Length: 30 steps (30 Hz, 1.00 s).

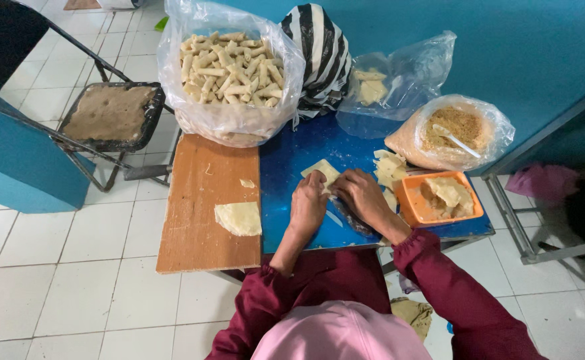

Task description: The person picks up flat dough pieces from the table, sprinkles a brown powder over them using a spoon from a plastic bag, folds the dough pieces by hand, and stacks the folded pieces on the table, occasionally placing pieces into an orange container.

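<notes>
Both hands rest on a blue table [292,150], fingers bent over a pale square pastry wrapper [324,170]. My left hand [308,203] presses the wrapper's near left side. My right hand [362,197] curls over its right side, touching it. A thin pale strip lies on the table just under my right hand. Both sleeves are maroon. A stack of cut wrappers [389,167] sits just right of my hands.
A wooden board [202,220] holds a dough sheet [239,218] on the left. A big plastic bag of rolled pastries [229,70] stands behind it. At the right are an orange tub of filling [439,200] and a crumb bag with a spoon [449,133]. A folding chair with a tray [109,113] stands far left.
</notes>
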### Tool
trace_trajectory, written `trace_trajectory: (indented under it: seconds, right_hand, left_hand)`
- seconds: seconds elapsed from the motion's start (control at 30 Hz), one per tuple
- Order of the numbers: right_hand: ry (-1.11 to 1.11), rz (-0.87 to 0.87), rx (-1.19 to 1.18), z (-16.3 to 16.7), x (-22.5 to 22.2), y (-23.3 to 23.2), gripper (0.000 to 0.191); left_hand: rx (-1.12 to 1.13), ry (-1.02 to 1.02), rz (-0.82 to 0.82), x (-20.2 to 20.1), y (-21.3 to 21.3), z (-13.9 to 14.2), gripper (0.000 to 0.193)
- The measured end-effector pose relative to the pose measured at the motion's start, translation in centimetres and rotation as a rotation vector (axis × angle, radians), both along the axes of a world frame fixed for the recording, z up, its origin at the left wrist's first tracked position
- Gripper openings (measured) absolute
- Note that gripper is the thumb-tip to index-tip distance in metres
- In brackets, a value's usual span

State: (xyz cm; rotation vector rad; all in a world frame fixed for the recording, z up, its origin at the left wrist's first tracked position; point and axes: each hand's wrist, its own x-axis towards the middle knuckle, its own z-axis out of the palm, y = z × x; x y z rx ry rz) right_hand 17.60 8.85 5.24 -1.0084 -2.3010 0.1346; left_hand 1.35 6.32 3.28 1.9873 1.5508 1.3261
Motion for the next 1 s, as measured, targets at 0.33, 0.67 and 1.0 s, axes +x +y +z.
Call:
trace_trajectory:
  seconds: [0.33, 0.67, 1.0]
  right_hand:
    - [0.081, 0.045, -0.199, 0.9, 0.1, 0.7, 0.011]
    - [0.129, 0.069, -0.142, 0.7, 0.0, 0.7, 0.010]
    - [0.116, 0.088, -0.148, 0.8, 0.1, 0.2, 0.017]
  left_hand:
    - [-0.006, -0.092, 0.011, -0.4, -0.6, -0.9, 0.028]
    - [0.030, 0.020, 0.007, 0.2, -0.9, 0.4, 0.028]
    - [-0.012, -0.010, 0.014, 0.1, 0.7, 0.2, 0.006]
